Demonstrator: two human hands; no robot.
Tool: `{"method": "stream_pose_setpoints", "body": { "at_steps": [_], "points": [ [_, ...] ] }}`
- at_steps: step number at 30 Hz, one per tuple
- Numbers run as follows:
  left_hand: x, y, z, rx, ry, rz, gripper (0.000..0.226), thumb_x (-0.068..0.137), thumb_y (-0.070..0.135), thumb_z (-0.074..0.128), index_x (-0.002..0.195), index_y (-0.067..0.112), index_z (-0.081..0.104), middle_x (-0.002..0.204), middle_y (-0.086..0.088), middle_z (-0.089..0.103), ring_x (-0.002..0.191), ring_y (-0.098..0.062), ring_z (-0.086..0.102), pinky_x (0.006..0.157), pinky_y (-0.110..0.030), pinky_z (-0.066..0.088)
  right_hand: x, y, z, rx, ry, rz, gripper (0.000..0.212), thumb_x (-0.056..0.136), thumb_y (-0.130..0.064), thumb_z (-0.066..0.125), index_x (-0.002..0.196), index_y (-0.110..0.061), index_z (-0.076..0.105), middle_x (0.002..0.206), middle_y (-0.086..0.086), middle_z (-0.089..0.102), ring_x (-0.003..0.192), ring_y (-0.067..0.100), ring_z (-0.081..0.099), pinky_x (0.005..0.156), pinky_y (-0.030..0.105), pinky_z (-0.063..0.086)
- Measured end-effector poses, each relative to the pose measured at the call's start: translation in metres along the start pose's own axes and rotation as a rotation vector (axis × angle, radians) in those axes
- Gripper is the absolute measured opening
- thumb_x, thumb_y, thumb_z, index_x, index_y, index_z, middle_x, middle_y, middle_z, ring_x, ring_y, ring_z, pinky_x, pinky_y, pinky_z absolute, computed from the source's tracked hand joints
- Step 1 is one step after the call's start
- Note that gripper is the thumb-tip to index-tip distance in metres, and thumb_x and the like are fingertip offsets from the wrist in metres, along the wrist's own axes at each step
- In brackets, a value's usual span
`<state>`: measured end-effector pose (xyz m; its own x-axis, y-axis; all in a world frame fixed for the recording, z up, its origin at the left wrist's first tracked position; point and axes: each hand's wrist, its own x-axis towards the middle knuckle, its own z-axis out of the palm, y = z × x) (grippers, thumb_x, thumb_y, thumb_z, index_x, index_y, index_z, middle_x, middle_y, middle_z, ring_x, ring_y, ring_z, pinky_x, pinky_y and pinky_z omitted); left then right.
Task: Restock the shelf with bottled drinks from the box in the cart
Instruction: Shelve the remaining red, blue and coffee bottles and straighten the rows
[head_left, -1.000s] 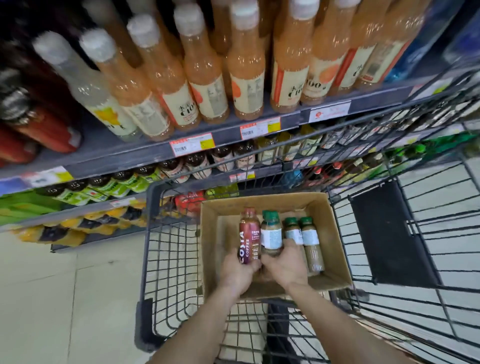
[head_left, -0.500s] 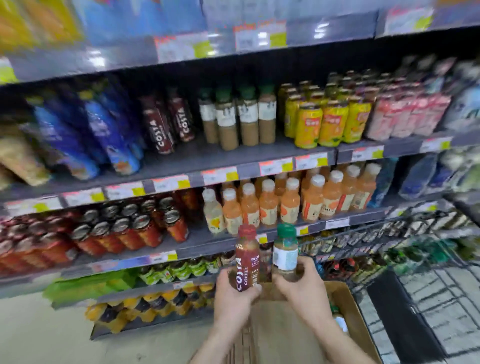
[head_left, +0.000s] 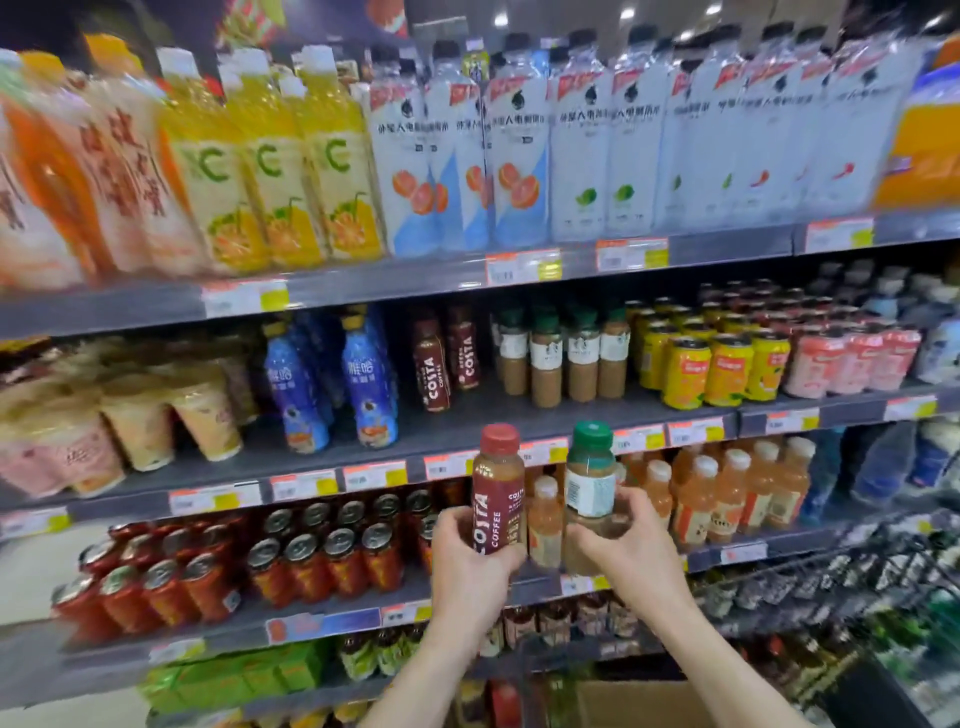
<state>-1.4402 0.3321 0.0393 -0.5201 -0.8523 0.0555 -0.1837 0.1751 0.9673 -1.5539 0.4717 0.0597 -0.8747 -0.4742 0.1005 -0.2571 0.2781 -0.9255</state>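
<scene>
My left hand (head_left: 470, 566) grips a dark red Costa coffee bottle (head_left: 497, 488) upright. My right hand (head_left: 626, 548) grips a green-capped brown coffee bottle (head_left: 590, 483) upright beside it. Both bottles are raised in front of the shelf, just below the middle shelf board (head_left: 467, 431). On that board stand two matching Costa bottles (head_left: 447, 364) and a row of green-capped coffee bottles (head_left: 563, 353), with bare shelf in front of them. The cardboard box (head_left: 639, 701) shows at the bottom edge, with the wire cart (head_left: 841, 582) at the lower right.
Blue bottles (head_left: 332, 384) stand left of the Costa bottles, yellow cans (head_left: 711, 364) right of the green-capped row. Tall water and juice bottles (head_left: 519, 150) fill the shelf above. Red cans (head_left: 291, 561) and orange juice bottles (head_left: 727, 493) sit on the shelf below.
Both hands lifted the two bottles out of the box in the cart and up toward the middle shelf. My view swung upward from the cart to the shelves.
</scene>
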Motion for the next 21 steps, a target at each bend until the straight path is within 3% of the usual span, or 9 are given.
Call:
{"method": "stream_pose_setpoints", "body": {
  "at_steps": [5,10,17,21],
  "points": [
    [0.042,0.023,-0.001,0.030,0.085,0.046,0.052,0.061,0.027,0.090,0.092,0.032,0.048,0.095,0.009,0.064,0.084,-0.006,0.062,0.067,-0.025,0.043,0.025,-0.014,0.007,-0.011,0.028,-0.010,0.051,0.074,-0.037,0.083,0.113,-0.033,0.050,0.101,-0.019,0.063,0.090,-0.004,0.060,0.077,0.028,0.053],
    [0.095,0.039,0.009,0.146,0.192,0.085,0.056,0.062,0.036,0.088,0.100,0.030,0.047,0.102,0.007,0.061,0.092,-0.016,0.061,0.084,-0.041,0.052,0.060,-0.015,0.005,-0.034,0.010,-0.031,0.052,0.073,-0.037,0.083,0.112,-0.035,0.050,0.102,-0.017,0.062,0.089,-0.004,0.060,0.076,0.029,0.053],
    [0.172,0.058,0.030,0.231,0.255,0.107,0.059,0.067,0.038,0.087,0.105,0.026,0.043,0.110,0.002,0.055,0.099,-0.020,0.059,0.086,-0.042,0.052,0.101,-0.018,0.003,-0.034,-0.043,-0.075,0.052,0.076,-0.033,0.083,0.116,-0.034,0.049,0.104,-0.022,0.056,0.094,-0.006,0.054,0.069,0.019,0.044],
    [0.202,0.057,0.049,0.291,0.317,0.105,0.066,0.065,0.037,0.090,0.113,0.017,0.049,0.112,-0.003,0.056,0.104,-0.025,0.059,0.087,-0.042,0.052,0.126,-0.020,0.005,-0.017,-0.061,-0.069,0.051,0.075,-0.035,0.082,0.114,-0.035,0.049,0.106,-0.022,0.058,0.095,-0.003,0.057,0.074,0.027,0.051]
  ]
}}
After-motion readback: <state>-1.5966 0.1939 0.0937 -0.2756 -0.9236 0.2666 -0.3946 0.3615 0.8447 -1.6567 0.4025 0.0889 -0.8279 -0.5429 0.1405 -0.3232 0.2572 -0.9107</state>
